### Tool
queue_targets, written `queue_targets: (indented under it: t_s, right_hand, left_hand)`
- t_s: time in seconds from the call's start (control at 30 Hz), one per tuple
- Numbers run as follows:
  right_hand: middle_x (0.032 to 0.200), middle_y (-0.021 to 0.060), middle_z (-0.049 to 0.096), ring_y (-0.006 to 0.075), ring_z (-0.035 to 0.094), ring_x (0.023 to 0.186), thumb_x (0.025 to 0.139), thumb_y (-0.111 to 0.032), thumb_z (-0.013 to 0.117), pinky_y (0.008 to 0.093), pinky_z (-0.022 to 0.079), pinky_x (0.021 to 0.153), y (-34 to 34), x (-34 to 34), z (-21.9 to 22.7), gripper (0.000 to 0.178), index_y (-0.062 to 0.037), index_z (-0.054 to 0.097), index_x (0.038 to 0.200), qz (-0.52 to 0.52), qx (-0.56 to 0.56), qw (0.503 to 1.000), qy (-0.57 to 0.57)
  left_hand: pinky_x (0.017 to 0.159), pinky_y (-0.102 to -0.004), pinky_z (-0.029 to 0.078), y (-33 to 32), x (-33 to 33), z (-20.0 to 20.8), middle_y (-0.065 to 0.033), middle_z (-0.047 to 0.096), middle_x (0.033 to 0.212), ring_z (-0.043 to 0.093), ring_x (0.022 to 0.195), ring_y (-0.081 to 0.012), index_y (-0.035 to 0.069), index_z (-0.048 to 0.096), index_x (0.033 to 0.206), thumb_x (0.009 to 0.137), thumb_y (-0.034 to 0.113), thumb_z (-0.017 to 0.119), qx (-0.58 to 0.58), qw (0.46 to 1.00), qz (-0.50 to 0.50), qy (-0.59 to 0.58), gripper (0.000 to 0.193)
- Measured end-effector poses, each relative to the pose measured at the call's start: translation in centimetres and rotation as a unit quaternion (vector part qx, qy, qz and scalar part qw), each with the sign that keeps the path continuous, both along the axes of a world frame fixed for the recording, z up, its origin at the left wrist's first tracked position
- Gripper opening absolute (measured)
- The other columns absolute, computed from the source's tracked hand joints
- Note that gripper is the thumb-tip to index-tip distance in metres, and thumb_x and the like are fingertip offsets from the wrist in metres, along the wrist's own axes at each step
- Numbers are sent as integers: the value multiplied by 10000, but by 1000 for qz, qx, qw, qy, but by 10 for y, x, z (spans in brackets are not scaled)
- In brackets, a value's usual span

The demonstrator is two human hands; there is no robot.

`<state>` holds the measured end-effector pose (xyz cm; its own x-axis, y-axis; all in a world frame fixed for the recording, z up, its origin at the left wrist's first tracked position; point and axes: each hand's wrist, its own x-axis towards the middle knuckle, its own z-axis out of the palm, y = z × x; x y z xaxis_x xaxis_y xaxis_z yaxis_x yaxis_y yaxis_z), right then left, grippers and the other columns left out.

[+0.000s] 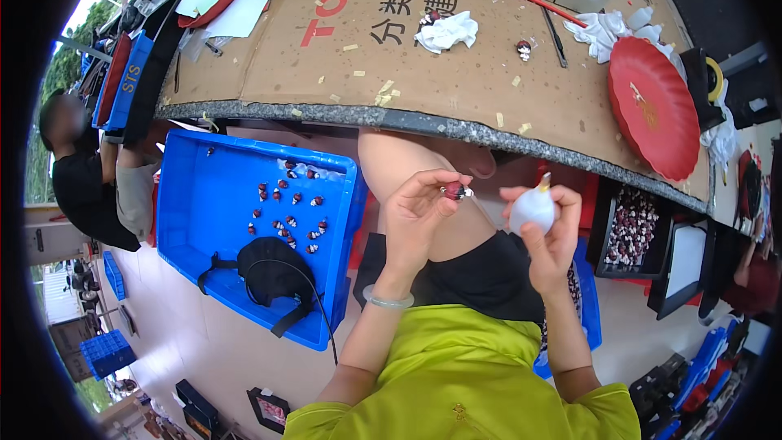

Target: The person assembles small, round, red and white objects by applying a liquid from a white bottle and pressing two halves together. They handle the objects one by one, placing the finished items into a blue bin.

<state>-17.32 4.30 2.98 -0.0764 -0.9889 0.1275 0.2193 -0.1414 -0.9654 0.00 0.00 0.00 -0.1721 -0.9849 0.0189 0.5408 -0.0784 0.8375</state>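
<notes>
The left hand (414,216) pinches a small dark-red and white figurine (454,191) between thumb and fingertips — likely to leave most of its surface exposed — above the lap. The right hand (562,238) grips a smooth, rounded white bottle (532,212), its slim yellowish tip upward, perhaps to avoid drips. To the left, similar rounded pieces (316,200) lie spread in a blue plastic bin (204,195), seemingly within reach, beside a black fabric bag (277,269). Ahead, flat brown cardboard (273,73) covers the bench, presumably shielding it, under a crumpled white cloth (448,31) and scalloped red plate (652,122).
</notes>
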Motion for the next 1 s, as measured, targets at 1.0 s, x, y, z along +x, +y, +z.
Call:
queue_targets:
  t_s: [1.0]
  right_hand:
    - [846, 153, 657, 195, 646, 729, 652, -61, 792, 270, 501, 653, 27, 8, 6, 411, 46, 607, 1004, -134, -125, 932, 312]
  left_hand:
    - [821, -288, 491, 13, 3, 9, -146, 616, 1045, 602, 894, -150, -36, 543, 1121, 854, 35, 598, 95, 989, -30, 107, 282]
